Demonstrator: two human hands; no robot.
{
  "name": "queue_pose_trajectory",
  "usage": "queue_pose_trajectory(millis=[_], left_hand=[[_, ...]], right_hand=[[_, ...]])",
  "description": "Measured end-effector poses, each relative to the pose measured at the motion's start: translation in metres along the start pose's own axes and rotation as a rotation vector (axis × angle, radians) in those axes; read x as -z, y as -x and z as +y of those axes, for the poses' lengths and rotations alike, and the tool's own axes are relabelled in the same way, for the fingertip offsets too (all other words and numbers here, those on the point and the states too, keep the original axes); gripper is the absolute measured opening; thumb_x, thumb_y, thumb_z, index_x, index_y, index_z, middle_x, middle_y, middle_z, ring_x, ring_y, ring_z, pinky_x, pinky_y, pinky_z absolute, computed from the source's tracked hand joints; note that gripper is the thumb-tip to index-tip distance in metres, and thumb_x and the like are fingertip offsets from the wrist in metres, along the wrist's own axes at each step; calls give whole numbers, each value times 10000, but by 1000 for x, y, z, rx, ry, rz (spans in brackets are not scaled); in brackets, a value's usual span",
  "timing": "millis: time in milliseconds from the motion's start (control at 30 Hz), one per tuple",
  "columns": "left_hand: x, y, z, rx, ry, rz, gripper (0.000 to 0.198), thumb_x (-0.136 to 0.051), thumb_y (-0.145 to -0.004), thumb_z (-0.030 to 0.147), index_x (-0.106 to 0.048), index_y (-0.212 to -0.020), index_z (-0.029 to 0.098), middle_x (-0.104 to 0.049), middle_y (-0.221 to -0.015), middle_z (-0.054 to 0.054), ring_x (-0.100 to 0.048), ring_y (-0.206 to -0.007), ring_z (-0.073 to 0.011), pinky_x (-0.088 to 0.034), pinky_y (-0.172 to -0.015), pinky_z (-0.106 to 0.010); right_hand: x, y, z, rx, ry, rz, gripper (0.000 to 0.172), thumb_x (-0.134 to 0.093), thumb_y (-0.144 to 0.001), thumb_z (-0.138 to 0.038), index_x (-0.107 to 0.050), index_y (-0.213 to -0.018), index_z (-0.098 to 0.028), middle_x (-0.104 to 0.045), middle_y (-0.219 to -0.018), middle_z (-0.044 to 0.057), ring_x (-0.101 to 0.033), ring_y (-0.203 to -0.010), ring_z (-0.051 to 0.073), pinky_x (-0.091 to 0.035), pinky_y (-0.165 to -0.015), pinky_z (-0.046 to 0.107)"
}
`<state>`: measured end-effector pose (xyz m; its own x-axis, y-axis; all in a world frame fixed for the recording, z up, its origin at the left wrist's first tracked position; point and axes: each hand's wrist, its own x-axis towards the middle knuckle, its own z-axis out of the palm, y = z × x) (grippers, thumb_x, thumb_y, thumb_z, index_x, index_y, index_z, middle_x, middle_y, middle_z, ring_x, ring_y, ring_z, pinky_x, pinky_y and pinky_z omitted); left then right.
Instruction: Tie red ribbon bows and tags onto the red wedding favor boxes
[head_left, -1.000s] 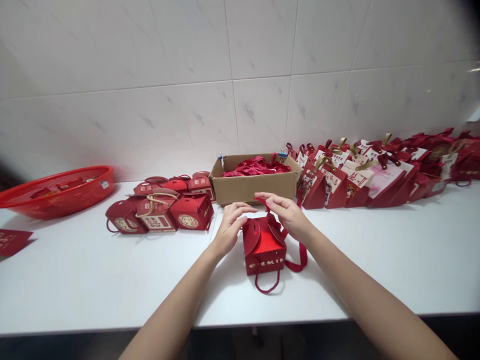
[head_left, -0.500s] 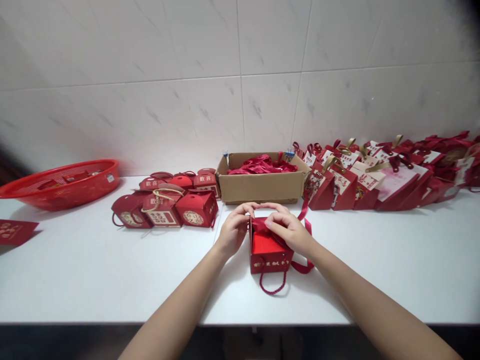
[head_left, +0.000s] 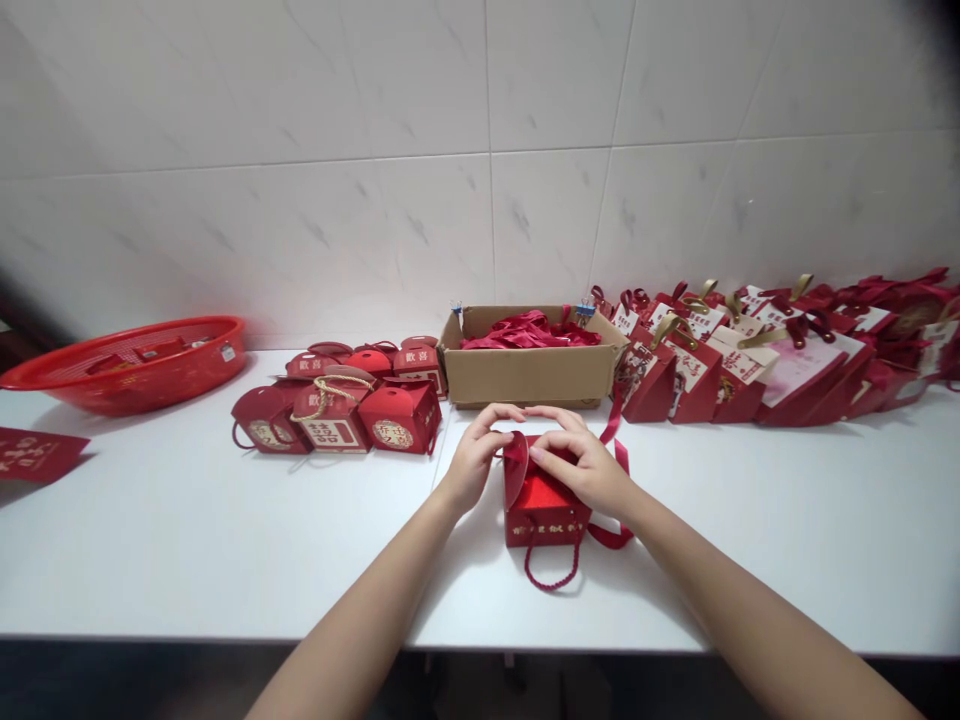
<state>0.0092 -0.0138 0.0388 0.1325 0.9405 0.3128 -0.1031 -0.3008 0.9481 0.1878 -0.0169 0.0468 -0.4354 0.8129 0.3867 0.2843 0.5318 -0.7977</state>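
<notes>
In front of me on the white table stands a small red gift box (head_left: 551, 524), its top partly unclosed, with bright red content (head_left: 546, 492) visible inside. My left hand (head_left: 471, 466) curls round the box's left and far side, its thumb against a rounded left flap (head_left: 515, 478) that leans inward. Over the right part of the box, my right hand (head_left: 592, 470) is bent, with thumb and fingers at the top flaps; its exact grip is partly hidden. A twisted cord handle (head_left: 551, 586) hangs at the front. Dark red ribbon (head_left: 615, 538) lies at the right.
Behind the box stands a cardboard box (head_left: 525, 378) of red ribbons (head_left: 525, 332). Several closed gift boxes (head_left: 334, 425) sit to the left, beyond them a red plastic basket (head_left: 150, 385) and a flat red card (head_left: 41, 457). Many gift bags (head_left: 694, 378) line the right, against the tiled wall (head_left: 375, 240).
The left flap has folded inward over the box's opening under my left thumb. My right hand stays at the box's right side. The view has shifted slightly.
</notes>
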Motion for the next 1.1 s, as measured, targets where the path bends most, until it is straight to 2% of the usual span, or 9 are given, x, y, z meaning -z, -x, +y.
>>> queue_pose_trajectory(millis=[100, 233, 367, 467, 567, 667, 800, 900, 1100], left_hand=[[10, -1, 5, -140, -279, 35, 158, -480, -813, 319, -489, -710, 199, -500, -778, -10, -458, -789, -175, -368, -764, -303], [16, 1, 17, -229, -548, -180, 302, -520, -825, 392, -517, -605, 185, -503, -709, -20, -433, -787, -184, -340, -792, -326], [13, 6, 22, -173, -364, -220, 231, -627, -773, 345, -558, -637, 172, -529, -722, -25, -478, -749, -162, -389, -719, -301], [12, 5, 26, -133, -129, -127, 225, -646, -760, 326, -553, -638, 161, -533, -727, -22, -479, -656, -121, -402, -623, -264], [11, -2, 46, -99, -81, -89, 183, -649, -754, 309, -593, -668, 157, -613, -818, -54, -503, -630, -105, -420, -577, -242], [7, -16, 89, -1, -229, -253, 182, -651, -748, 310, -616, -651, 160, -680, -928, -98, -559, -649, -125, -442, -536, -239], [5, -30, 152, 68, -322, -450, 138, -720, -683, 294, -639, -658, 186, -705, -827, -95, -627, -660, -180, -502, -565, -294], [11, -28, 174, -52, -326, -318, 158, -721, -695, 303, -635, -646, 180, -690, -740, -85, -612, -588, -154, -481, -517, -264], [30, -19, 167, -241, -252, -85, 179, -651, -781, 319, -597, -679, 182, -639, -664, -30, -595, -626, -123, -478, -564, -250]], right_hand=[[-1, 0, -1, -2, 16, 9, 241, -532, -850, -390, -650, -708, -235, -481, -1323, 51, -339, -1282, 265, -238, -1047, 495], [-3, -2, -1, 12, 14, 6, 241, -531, -850, -393, -657, -715, -237, -490, -1312, 49, -344, -1278, 258, -246, -1045, 478], [7, 5, -5, 2, -41, 234, 185, -566, -823, -386, -650, -921, -253, -501, -1268, 64, -398, -1228, 242, -283, -1023, 424], [21, 32, -10, -135, -268, 411, 196, -580, -813, -403, -633, -820, -215, -600, -901, 50, -551, -863, 183, -423, -766, 312], [27, 72, -8, -480, -735, 125, 284, -568, -822, -412, -620, -700, -161, -451, -516, -28, -390, -454, 74, -287, -444, 209], [18, 102, 1, -770, -1156, -101, 255, -551, -839, -363, -639, -919, -138, -449, -503, -52, -306, -363, 30, -175, -378, 174], [6, 106, 13, -884, -1515, -72, 309, -490, -881, -327, -573, -1061, -91, -512, -535, -40, -326, -331, 19, -196, -345, 145], [6, 90, 15, -904, -1610, 28, 249, -428, -922, -310, -570, -913, -105, -410, -447, -76, -281, -294, 10, -154, -313, 119], [18, 55, 26, -1021, -1465, 81, 295, -420, -941, -324, -467, -702, -158, -246, -411, -115, -201, -271, 3, -86, -284, 104]])
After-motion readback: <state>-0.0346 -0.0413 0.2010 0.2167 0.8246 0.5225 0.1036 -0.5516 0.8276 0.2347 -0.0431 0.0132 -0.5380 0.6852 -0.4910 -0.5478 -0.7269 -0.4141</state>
